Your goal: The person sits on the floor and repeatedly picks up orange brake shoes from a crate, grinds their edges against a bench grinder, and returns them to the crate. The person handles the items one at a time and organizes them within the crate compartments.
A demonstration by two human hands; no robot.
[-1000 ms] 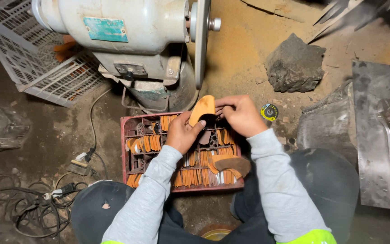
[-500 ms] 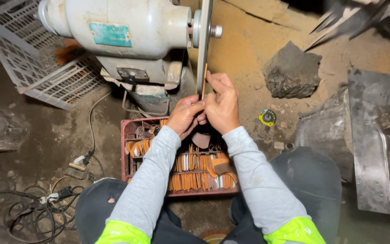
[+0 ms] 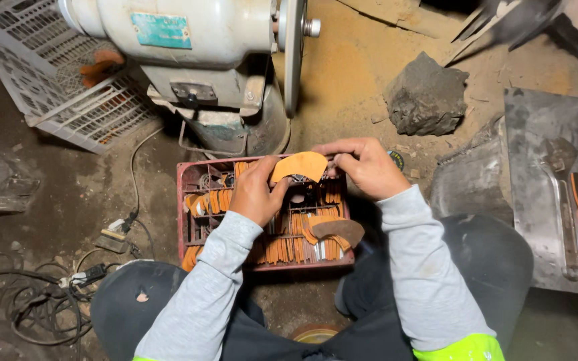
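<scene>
Your left hand (image 3: 257, 194) and right hand (image 3: 364, 167) pinch orange curved piece (image 3: 300, 165) above red crate (image 3: 188, 175); many pieces there, grinding wheel (image 3: 293, 53) ahead untouched.

Two crates (image 3: 195, 200), one grinder (image 3: 215, 47), one rock (image 3: 426, 97), two hands (image 3: 255, 194).

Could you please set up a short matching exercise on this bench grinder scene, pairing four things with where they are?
Things:
1. orange curved piece
2. red crate
3. white plastic basket
4. dark rock

Places:
A. upper left, beside the grinder
B. held between the left hand and right hand
C. on the dusty floor right of the grinding wheel
D. on the floor in front of the person, full of orange pieces

Pairs: 1-B, 2-D, 3-A, 4-C
</scene>
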